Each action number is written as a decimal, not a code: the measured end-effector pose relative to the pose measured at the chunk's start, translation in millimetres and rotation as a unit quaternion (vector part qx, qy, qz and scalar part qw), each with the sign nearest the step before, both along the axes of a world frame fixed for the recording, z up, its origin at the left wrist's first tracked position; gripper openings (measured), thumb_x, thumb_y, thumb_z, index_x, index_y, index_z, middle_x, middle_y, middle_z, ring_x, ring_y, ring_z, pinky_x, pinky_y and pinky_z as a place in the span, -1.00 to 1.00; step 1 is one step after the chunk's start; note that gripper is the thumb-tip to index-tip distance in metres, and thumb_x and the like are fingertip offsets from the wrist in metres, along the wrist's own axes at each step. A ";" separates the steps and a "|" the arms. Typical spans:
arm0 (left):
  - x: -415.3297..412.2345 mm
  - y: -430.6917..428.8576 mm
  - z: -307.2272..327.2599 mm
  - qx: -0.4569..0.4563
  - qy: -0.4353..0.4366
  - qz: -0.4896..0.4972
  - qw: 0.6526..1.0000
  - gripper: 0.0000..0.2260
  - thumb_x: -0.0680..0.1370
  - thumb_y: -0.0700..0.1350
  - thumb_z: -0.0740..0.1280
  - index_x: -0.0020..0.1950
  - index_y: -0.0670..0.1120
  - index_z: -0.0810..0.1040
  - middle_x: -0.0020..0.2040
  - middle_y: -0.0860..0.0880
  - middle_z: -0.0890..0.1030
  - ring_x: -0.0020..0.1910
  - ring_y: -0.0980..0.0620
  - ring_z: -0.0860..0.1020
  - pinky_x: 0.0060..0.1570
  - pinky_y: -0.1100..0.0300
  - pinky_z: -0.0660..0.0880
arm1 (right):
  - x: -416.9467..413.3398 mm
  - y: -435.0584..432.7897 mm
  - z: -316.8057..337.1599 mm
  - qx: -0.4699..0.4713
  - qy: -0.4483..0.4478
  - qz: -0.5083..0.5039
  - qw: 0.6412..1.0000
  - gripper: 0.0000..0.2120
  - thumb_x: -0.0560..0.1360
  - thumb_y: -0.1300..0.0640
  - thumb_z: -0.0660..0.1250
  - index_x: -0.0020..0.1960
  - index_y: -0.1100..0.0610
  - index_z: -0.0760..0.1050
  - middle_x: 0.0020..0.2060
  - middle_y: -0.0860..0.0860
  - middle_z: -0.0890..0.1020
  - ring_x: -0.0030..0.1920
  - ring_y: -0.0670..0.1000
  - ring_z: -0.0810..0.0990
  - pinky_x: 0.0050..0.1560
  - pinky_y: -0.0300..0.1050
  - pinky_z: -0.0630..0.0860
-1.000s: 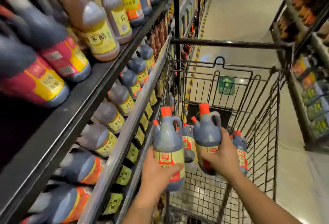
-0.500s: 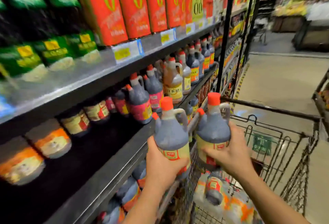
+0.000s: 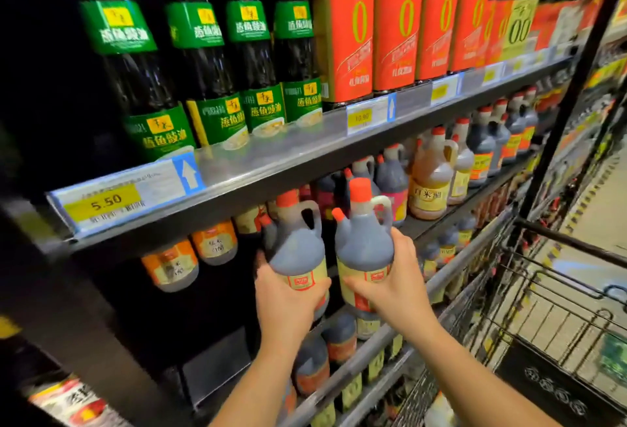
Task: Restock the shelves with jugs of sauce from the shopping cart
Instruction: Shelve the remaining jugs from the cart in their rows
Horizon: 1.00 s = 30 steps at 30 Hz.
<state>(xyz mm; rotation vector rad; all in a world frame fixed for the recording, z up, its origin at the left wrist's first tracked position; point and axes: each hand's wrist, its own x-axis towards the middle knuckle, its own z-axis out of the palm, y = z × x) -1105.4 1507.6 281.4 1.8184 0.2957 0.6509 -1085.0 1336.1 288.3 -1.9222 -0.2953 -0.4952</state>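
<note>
Lifted from cart height, both jugs now hang just under the tagged shelf edge point(image 3: 271, 165); shopping cart point(image 3: 559, 308) low right. Left jug point(image 3: 295, 250) and right jug point(image 3: 364, 243) upright, side by side. Left hand point(image 3: 288, 297) and right hand point(image 3: 397, 287) each wrapped round a jug's label.

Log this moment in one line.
left hand grips left jug | right hand grips right jug | both upright, at middle shelf

two dark sauce jugs point(image 3: 297, 250) point(image 3: 364, 243), orange caps, upright, side by side
</note>
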 end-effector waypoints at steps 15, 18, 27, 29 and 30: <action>61.6 19.3 -25.1 -0.038 0.001 0.143 0.989 0.06 0.09 -0.12 0.65 0.48 0.00 0.18 0.37 -0.06 0.35 0.29 -0.05 0.44 0.19 0.20 0.35 | 87.3 66.2 -30.7 0.005 0.054 0.023 0.998 -0.29 0.26 0.20 0.54 0.28 0.26 0.24 0.08 0.16 0.57 0.08 0.14 0.58 -0.11 -0.17 0.40; 74.4 20.1 -22.8 -0.042 0.030 0.136 0.989 0.07 0.13 -0.07 0.64 0.51 -0.01 0.11 0.43 -0.11 0.28 0.32 -0.11 0.42 0.15 0.19 0.33 | 102.0 74.6 -34.8 0.000 0.041 0.024 0.999 -0.16 0.21 0.23 0.49 0.43 0.19 0.25 0.26 0.15 0.45 0.20 0.09 0.51 0.16 -0.07 0.49; 103.2 36.5 -30.5 0.061 0.061 0.151 0.985 0.17 0.15 -0.17 0.68 0.57 -0.14 0.00 0.50 -0.21 0.25 0.43 -0.19 0.33 0.35 0.06 0.29 | 134.1 101.6 -42.3 -0.137 0.048 -0.076 0.986 -0.43 0.46 0.10 0.41 0.39 0.22 0.31 0.16 0.15 0.43 0.10 0.20 0.53 -0.02 -0.02 0.50; 108.3 38.9 -31.7 0.073 0.056 0.145 0.985 0.17 0.17 -0.17 0.67 0.57 -0.14 -0.01 0.50 -0.21 0.25 0.43 -0.18 0.33 0.36 0.06 0.29 | 144.1 106.9 -41.5 -0.225 0.044 -0.080 0.970 -0.55 0.56 0.13 0.24 0.42 0.22 0.28 0.24 0.15 0.40 0.15 0.15 0.47 0.10 -0.08 0.43; 110.4 39.6 -32.4 0.078 0.054 0.142 0.985 0.16 0.18 -0.17 0.67 0.57 -0.14 -0.02 0.51 -0.20 0.25 0.44 -0.17 0.32 0.36 0.07 0.28 | 146.4 109.4 -40.7 -0.270 0.035 -0.079 0.959 -0.55 0.60 0.13 0.15 0.46 0.23 0.24 0.31 0.17 0.36 0.19 0.16 0.42 0.19 -0.08 0.37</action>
